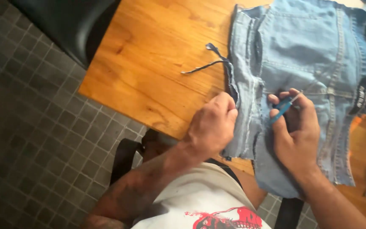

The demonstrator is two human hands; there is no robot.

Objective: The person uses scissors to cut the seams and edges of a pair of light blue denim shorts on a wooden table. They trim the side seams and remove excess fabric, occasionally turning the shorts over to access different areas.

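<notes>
Denim: light-blue denim piece (301,55) lies spread on the wooden table (149,63), lower edge hanging off.
Left hand: left hand (212,125) is closed, pinching the frayed seam edge.
Right hand: right hand (295,127) grips a small blue-handled tool (281,109) against the cloth.
Handling: soft, floppy, probably fairly weighty; best gripped along the thick seam.
Loose: dark thread strip (210,63) trails across the table.

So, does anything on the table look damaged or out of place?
Yes. The light blue denim piece has frayed, raw edges, and a loose dark strip trails from its left edge onto the wooden table. The left hand pinches that edge; the right hand holds a small blue tool.
</notes>
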